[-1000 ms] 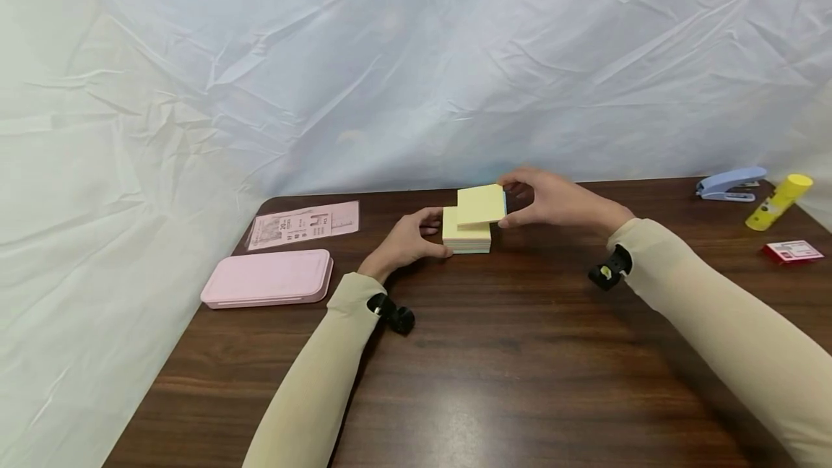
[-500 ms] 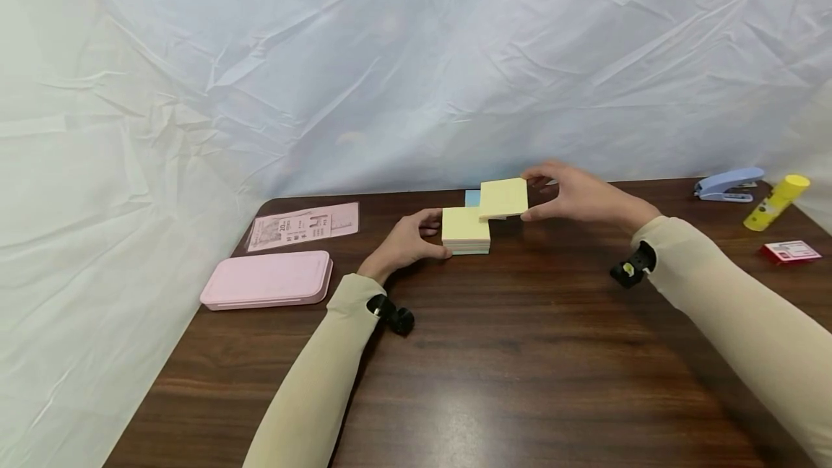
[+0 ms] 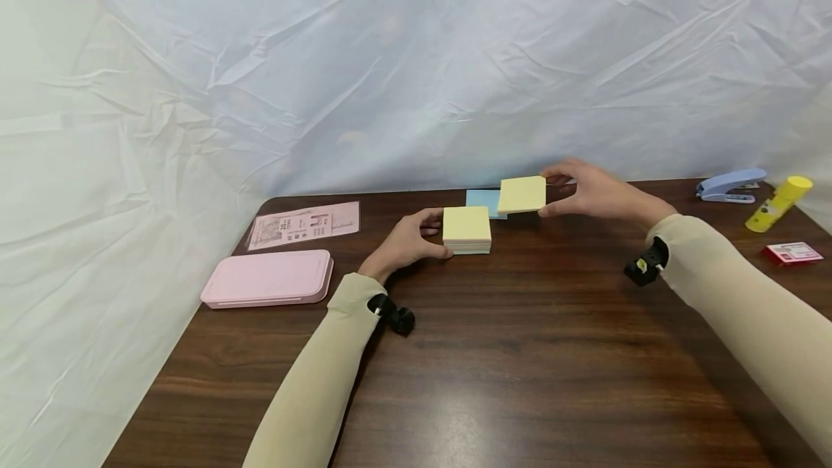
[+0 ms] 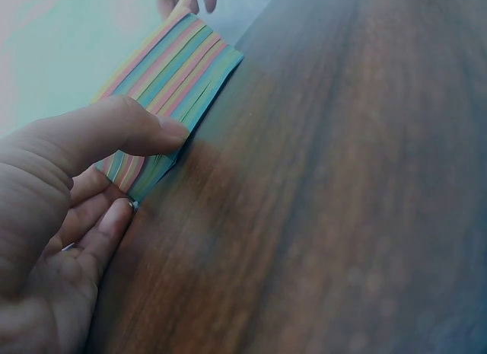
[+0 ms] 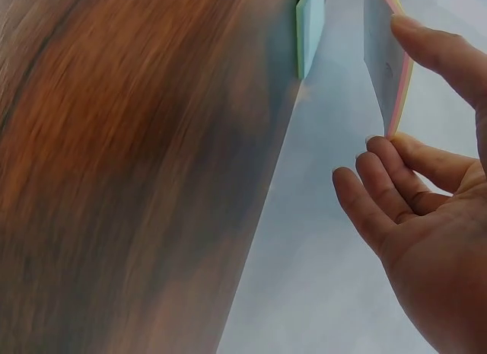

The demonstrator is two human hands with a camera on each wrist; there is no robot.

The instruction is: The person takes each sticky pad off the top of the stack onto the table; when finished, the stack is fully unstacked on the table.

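A thick stack of sticky note pads (image 3: pixel 466 224) sits on the table, yellow on top. My left hand (image 3: pixel 406 240) grips its left side, thumb at the front; the left wrist view shows striped pad edges (image 4: pixel 171 65) beside the thumb. Off to the right, my right hand (image 3: pixel 594 193) pinches a thin yellow sticky note pad (image 3: pixel 523 194) between thumb and fingers, raised and slightly tilted. Its edge (image 5: pixel 403 80) shows yellow and pink layers in the right wrist view. Behind the stack lies a light blue pad (image 3: pixel 481 199), partly covered by the held pad.
At the left lie a pink pencil case (image 3: pixel 268 278) and a pink printed card in clear wrap (image 3: pixel 304 225). Far right are a blue stapler (image 3: pixel 729 185), a yellow glue stick (image 3: pixel 778 204) and a small red box (image 3: pixel 793 252). White cloth (image 3: pixel 416 92) hangs behind the table.
My right hand has carried the yellow pad rightward, off the stack, uncovering the blue pad behind. The left hand has stayed on the stack.
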